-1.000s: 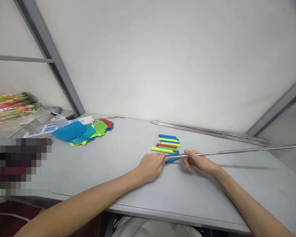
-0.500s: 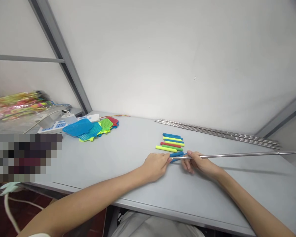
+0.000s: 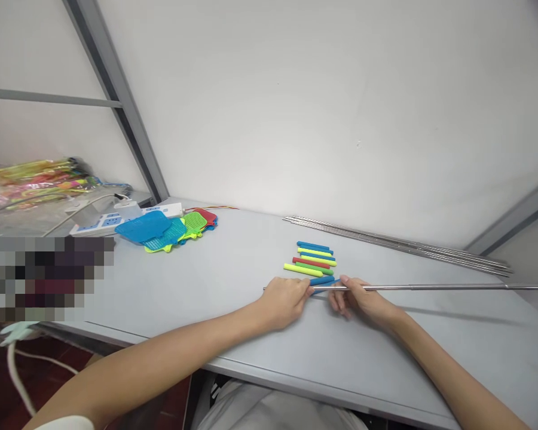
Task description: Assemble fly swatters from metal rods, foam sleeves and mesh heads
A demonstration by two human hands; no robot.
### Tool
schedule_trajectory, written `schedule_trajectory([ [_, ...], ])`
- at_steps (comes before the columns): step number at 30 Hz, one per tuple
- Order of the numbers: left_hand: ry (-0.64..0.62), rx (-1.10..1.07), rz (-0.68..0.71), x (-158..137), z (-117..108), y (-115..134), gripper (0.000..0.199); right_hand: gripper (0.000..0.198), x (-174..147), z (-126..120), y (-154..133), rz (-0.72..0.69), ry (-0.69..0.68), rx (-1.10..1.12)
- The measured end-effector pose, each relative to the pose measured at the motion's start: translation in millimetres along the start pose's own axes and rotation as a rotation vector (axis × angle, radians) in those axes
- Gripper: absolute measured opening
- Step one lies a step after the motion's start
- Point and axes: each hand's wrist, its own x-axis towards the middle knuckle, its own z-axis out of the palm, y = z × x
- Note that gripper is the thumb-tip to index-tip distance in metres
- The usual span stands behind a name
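Note:
A long thin telescopic metal rod point(image 3: 452, 287) runs crosswise through both hands and leaves the view at the right edge. My left hand point(image 3: 283, 303) is closed around its thin left end, with the tip poking out past the knuckles. Thumb and fingers of my right hand point(image 3: 363, 298) close on the rod farther right, the lower fingers curled beneath. Just behind the rod lies a blue plastic tube point(image 3: 321, 280). More blue shows under the rod between my hands; whether my right fingers touch it, I cannot tell. Several yellow, red, green and blue tubes point(image 3: 311, 263) lie in a row beyond.
More metal rods point(image 3: 399, 242) lie along the wall. Fly swatter heads point(image 3: 143, 228) in blue, green and red overlap at left, beside white power strips point(image 3: 103, 224). Bagged colourful items point(image 3: 36, 182) sit farther left. A blurred-out patch point(image 3: 54, 278) covers the table's left edge.
The rod's right part has dipped slightly and now runs closer to level. Both hands keep their hold in nearly the same place. The view has shifted a little.

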Motion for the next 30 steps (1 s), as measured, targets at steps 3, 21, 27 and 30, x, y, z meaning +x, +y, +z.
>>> schedule_trajectory([
  [3, 0.008, 0.013, 0.007, 0.1, 0.5, -0.5, 0.034, 0.054, 0.5, 0.6, 0.6, -0.006, 0.002, 0.022],
  [21, 0.009, 0.023, 0.022, -1.1, -1.2, 3.0, 0.035, 0.055, 1.6, 4.1, -0.1, -0.022, -0.007, 0.016],
  [27, 0.005, 0.03, 0.023, -3.5, 0.3, 5.6, 0.038, 0.053, 2.2, 8.4, 0.3, -0.022, -0.027, 0.018],
  [30, -0.014, 0.007, 0.013, -4.8, 0.0, 8.0, 0.041, 0.052, 2.7, 10.0, -0.1, -0.021, -0.043, 0.017],
])
